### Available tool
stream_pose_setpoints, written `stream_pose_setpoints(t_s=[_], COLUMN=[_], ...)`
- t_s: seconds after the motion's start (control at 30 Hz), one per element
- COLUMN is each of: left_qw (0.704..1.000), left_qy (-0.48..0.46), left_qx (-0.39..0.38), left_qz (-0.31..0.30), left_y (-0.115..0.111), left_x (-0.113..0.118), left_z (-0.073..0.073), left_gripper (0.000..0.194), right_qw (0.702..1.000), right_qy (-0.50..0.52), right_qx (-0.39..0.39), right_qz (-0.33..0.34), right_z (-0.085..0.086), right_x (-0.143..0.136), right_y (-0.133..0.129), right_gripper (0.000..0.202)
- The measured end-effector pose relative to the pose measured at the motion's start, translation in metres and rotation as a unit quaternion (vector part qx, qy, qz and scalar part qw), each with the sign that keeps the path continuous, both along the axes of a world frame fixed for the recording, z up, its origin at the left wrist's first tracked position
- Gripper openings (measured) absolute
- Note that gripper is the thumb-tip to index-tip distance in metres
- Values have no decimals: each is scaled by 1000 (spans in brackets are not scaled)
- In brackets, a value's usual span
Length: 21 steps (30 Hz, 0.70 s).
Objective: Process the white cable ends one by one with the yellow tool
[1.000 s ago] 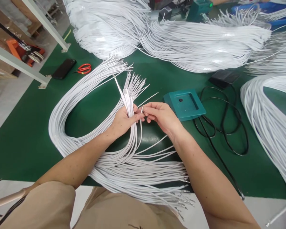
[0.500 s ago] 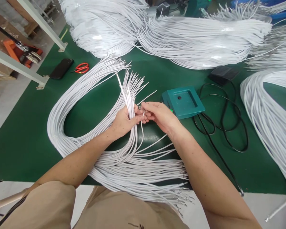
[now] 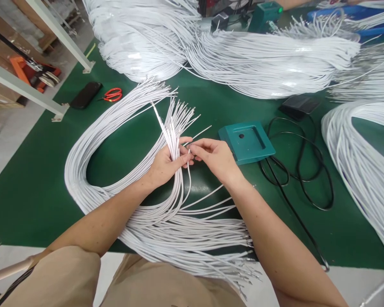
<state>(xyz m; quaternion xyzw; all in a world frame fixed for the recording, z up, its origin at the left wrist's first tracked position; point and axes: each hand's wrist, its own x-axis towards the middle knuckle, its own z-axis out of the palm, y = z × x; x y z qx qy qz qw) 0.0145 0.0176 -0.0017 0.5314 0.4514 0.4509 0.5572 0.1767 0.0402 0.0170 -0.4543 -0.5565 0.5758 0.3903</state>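
My left hand (image 3: 166, 167) is closed around a small bunch of white cables (image 3: 173, 140), whose tips stick up above the thumb. Close beside it, my right hand (image 3: 213, 155) pinches the end of one white cable (image 3: 188, 177) that curves up from below. The two hands' fingertips nearly meet at that end, and the small parts between them are hard to make out. A large looped bundle of white cables (image 3: 78, 166) lies on the green table under my forearms, its metal-tipped ends spreading right near my body.
A teal device with a recessed tray (image 3: 248, 140) stands right of my hands, with a black cord (image 3: 320, 162) beyond. Red-handled scissors (image 3: 113, 94) and a black phone-like object (image 3: 86, 94) lie back left. Big cable bundles (image 3: 269, 64) fill the far side; another (image 3: 355, 140) lies right.
My right hand has shifted slightly left, bringing the single cable's end closer to the left hand's fingers. The left hand keeps its hold on the bunch. The view has tilted slightly.
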Motion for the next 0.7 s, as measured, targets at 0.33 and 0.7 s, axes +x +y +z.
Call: stream_pose_setpoints(t_s=[0.33, 0.7], left_qw=[989, 990], left_qy=[-80, 59], left_qx=[-123, -115], left_qz=[11, 52], left_y=[7, 13], left_x=[-7, -2], left_z=[-4, -5], left_gripper=[44, 42], right_qw=[759, 722], right_qy=[-475, -562], right_qx=[444, 399], right_qz=[41, 62], right_z=[0, -6], right_x=[6, 23], right_y=[2, 18], right_gripper=[27, 20])
